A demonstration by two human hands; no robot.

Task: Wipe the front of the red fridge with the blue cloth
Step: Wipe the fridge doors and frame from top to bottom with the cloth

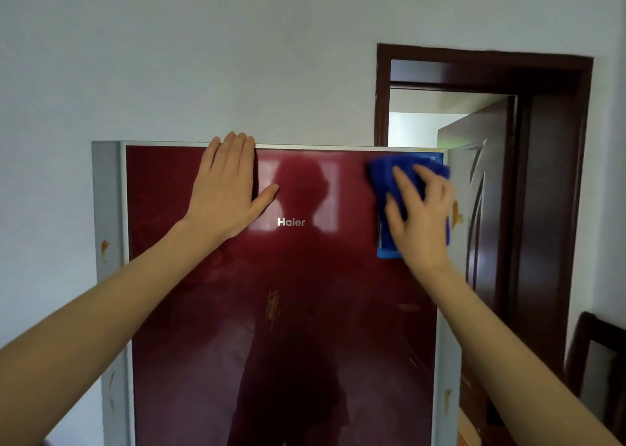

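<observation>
One blue cloth (384, 176) under right hand (423, 222).

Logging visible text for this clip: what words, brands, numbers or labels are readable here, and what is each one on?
"Haier": white brand lettering on the upper front of the red fridge.
Blue sticker at the door's upper right corner: any print is too blurred to read, and the blue cloth and right hand cover most of it.
No other text is visible.
</observation>
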